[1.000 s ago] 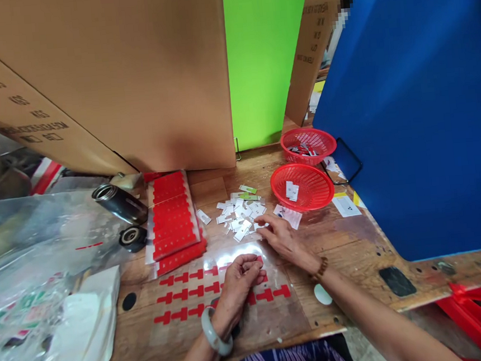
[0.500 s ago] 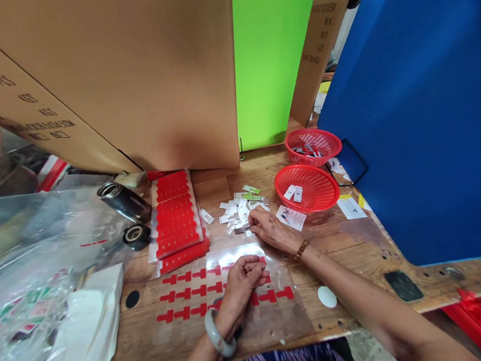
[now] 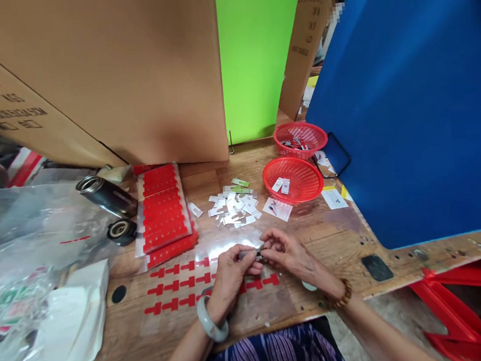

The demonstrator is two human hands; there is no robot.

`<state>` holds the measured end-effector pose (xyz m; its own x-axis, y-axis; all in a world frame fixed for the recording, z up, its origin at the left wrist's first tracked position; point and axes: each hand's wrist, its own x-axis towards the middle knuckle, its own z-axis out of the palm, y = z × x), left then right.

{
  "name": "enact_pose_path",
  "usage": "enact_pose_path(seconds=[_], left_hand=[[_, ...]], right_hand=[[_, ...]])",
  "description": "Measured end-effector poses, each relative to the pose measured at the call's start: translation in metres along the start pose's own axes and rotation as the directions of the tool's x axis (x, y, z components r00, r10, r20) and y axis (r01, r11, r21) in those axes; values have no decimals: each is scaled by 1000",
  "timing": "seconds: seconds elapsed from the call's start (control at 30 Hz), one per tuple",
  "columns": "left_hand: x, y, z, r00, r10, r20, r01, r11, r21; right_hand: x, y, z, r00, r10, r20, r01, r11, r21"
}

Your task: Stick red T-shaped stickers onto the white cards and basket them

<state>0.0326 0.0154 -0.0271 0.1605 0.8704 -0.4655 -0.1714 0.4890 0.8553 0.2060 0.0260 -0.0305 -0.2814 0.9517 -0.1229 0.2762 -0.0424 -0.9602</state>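
Head view: a small grey strip point(image 3: 258, 253) is held above the near part of the desk point(image 3: 331, 257), between the two hands and over a clear sheet point(image 3: 277, 307). Its long axis is laid roughly sideways, across the wearer's front, with one end pointed toward the left hand point(image 3: 232, 272) and the other toward the right hand point(image 3: 290, 256). Most of its length is covered by fingers, so which end is the front cannot be told.

The left hand is curled nearly closed, and the strip is clamped between its thumb and bent fingers. By the right hand, the strip's right end is pinched between thumb and forefinger, while the other fingers are loosely bent and held a little apart.

Beneath the left hand, rows of red T-shaped stickers point(image 3: 190, 300) are carried on the clear sheet; some are hidden by the hands. Beyond the hands, white slotted tags point(image 3: 235, 204) are heaped at mixed angles. To the right of the heap, a printed card point(image 3: 277, 209) is laid flat just beside the front red basket point(image 3: 314, 192), in which two white tags point(image 3: 285, 186) are held. To the left, sheets of red stickers point(image 3: 163, 210) are stacked near a dark bottle point(image 3: 109, 197).
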Motion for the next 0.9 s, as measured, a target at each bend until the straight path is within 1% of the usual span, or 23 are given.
enact_pose_path(seconds=[0.07, 0.1, 0.17, 0.23, 0.37, 0.47, 0.53, 0.63, 0.77, 0.83, 0.9], left_hand=[[0, -5, 4, 1000, -15, -25, 14, 1000, -24], [1, -7, 6, 999, -21, -30, 20, 999, -36], [4, -12, 9, 999, -27, -27, 26, 998, -54], [7, -16, 12, 999, -29, -32, 26, 997, -66], [12, -22, 15, 996, -31, -83, 26, 998, -54], [14, -25, 15, 995, -37, -94, 33, 998, -49], [14, -26, 15, 995, -37, -90, 33, 998, -44], [14, -26, 15, 995, -36, -92, 32, 998, -48], [13, -24, 15, 995, -38, -97, 33, 998, -58], [12, -24, 16, 994, -34, -102, 29, 998, -52], [12, -24, 16, 994, -27, -107, 23, 999, -39]], right_hand=[[-15, 9, 1, 997, 2, -71, -7, 997, -73], [-23, 12, 1, 997, -5, -75, -5, 992, -129], [-39, 17, 4, 999, -24, -41, 13, 969, -245], [-50, 18, 8, 999, -42, -27, 30, 937, -348], [-55, 11, 17, 998, -26, -52, -3, 872, -489], [-53, 9, 18, 999, -43, -33, 20, 860, -510], [-53, 12, 19, 997, -72, -34, 45, 859, -510], [-58, 22, 21, 987, -137, -88, 77, 870, -487], [-65, 32, 27, 961, -223, -162, 129, 883, -451], [-66, 33, 30, 955, -231, -189, 127, 887, -445], [-64, 33, 32, 954, -214, -212, 101, 889, -446]])
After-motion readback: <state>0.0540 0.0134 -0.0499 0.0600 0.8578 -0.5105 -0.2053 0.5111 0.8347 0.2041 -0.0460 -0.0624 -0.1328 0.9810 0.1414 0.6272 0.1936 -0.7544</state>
